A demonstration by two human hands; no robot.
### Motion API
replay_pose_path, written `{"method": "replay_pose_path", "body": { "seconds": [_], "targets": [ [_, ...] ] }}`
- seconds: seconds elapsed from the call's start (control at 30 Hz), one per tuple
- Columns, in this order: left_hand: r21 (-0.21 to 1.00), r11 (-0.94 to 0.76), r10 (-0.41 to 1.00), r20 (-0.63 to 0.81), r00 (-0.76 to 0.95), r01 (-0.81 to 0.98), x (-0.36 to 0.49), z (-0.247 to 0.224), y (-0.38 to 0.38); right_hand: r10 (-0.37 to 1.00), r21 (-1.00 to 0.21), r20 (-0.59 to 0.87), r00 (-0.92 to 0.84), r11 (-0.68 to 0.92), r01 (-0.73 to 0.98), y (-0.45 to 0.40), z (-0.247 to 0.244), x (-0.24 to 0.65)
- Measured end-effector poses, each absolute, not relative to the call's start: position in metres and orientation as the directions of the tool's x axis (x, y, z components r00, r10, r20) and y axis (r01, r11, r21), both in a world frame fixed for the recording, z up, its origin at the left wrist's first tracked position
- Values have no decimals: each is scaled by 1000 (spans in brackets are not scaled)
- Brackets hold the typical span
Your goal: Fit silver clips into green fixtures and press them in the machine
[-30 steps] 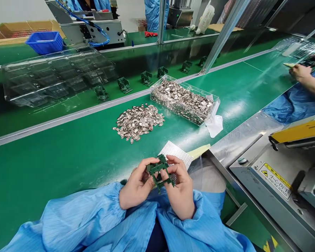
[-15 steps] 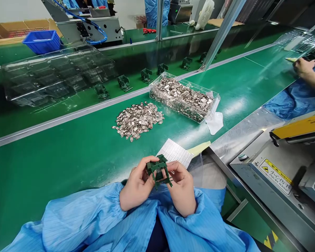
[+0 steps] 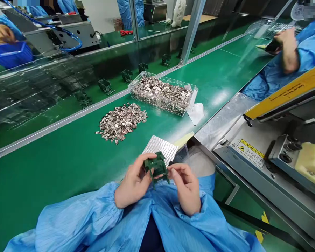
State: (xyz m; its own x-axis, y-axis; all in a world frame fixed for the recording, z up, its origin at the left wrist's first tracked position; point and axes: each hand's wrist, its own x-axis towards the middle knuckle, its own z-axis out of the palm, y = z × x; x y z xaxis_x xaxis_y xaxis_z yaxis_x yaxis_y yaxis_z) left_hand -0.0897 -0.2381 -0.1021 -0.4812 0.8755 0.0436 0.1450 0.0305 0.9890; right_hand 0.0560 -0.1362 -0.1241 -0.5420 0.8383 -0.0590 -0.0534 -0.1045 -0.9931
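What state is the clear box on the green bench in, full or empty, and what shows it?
Largely full: small metal pieces lie heaped along most of the clear box.

Our left fingers (image 3: pixel 141 161) grip the boxy green plastic frame (image 3: pixel 158 163), our right fingers (image 3: pixel 183 168) close at its side!

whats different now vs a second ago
The right hand has drawn back from the middle of the green part to its right edge; contact is unclear. A co-worker's hand has appeared at the blue bin. The view has swung right. Unchanged: the left hand holding the part, the pile, the box.
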Motion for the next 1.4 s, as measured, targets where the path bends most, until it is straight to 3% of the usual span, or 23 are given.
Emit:
{"method": "replay_pose_path", "body": {
  "seconds": [0.1,0.23,0.47,0.73,1.0,1.2,1.3,1.4],
  "targets": [
    [985,-52,818,135,-559,162,-102,-104,-204,854,-990,-141,-502,-125,65,-121,-148,73],
    [982,-128,836,182,-517,139,-109,-117,-160,739,-983,-184,-648,-148,110,-110,-169,66],
    [985,-141,870,78,-486,-95,-105,-132,-146,754,-998,-59,-654,-43,41,-101,-177,35],
    [979,-71,897,-20,-441,-190,-107,-125,-147,720,-974,109,-685,214,71,-96,-193,48],
    [956,-83,900,-49,-434,-280,-109,-125,-147,612,-914,5,-791,323,244,-81,-192,58],
    [964,-171,885,59,-462,-205,-108,-125,-153,676,-859,-4,-737,375,349,-71,-147,78],
    [983,-162,887,108,-450,-83,-106,-124,-158,720,-890,77,-690,362,278,-71,-115,78],
    [986,-152,883,165,-440,66,-105,-123,-162,735,-901,248,-631,415,130,-73,-98,63]
  ]
}}
